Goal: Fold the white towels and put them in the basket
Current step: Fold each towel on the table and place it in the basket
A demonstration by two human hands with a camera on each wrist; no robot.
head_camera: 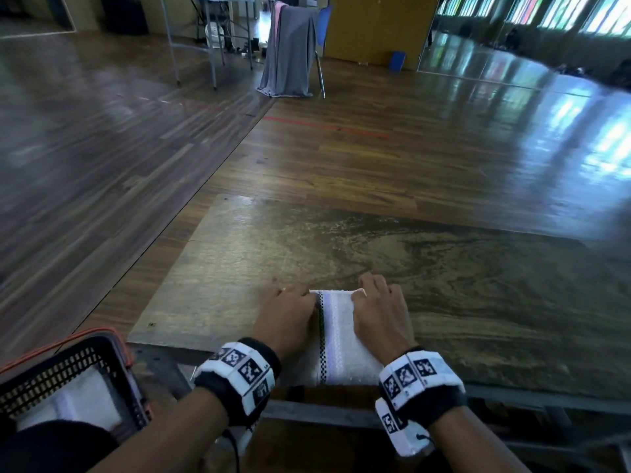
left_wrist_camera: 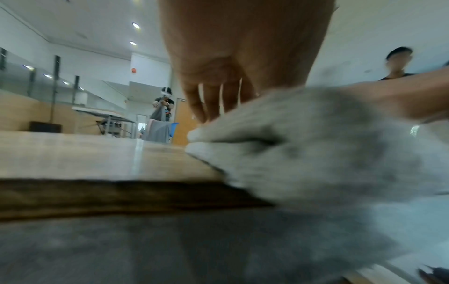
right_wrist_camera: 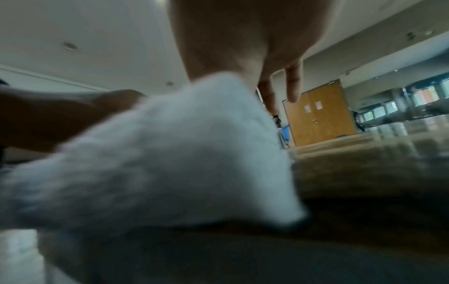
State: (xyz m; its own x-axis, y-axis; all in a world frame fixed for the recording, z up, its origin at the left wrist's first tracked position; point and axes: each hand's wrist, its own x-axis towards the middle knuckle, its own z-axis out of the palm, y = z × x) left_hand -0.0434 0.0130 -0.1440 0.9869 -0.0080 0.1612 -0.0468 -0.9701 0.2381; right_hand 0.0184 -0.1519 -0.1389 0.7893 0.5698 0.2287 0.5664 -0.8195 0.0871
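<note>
Towel: I see the folded white towel [head_camera: 338,339] lying at the near edge of the wooden table [head_camera: 444,268], its near end hanging slightly over that edge; a dark checked stripe runs along its length.
Left hand: my left hand [head_camera: 288,317] rests on the towel's left side, fingers [left_wrist_camera: 211,103] extended and close together, tips at the far left corner. I judge it is pinning the layers so the fold keeps its shape.
Right hand: my right hand [head_camera: 382,315] lies on the right side, fingers reaching the far right corner; whether they pinch the edge or only press, I cannot tell. In the right wrist view two fingers [right_wrist_camera: 292,84] point down, slightly apart.
Purpose: both hands flank the stripe, presumably to flatten or square the fold before lifting.
Basket: the dark mesh basket [head_camera: 112,356] with an orange rim stands low at my left, beside the table, a folded white towel in it [head_camera: 75,401].
Obstacles: nothing lies between towel and basket except the table corner.
Surroundings: a chair draped in grey cloth [head_camera: 290,49] stands far off on the floor.
</note>
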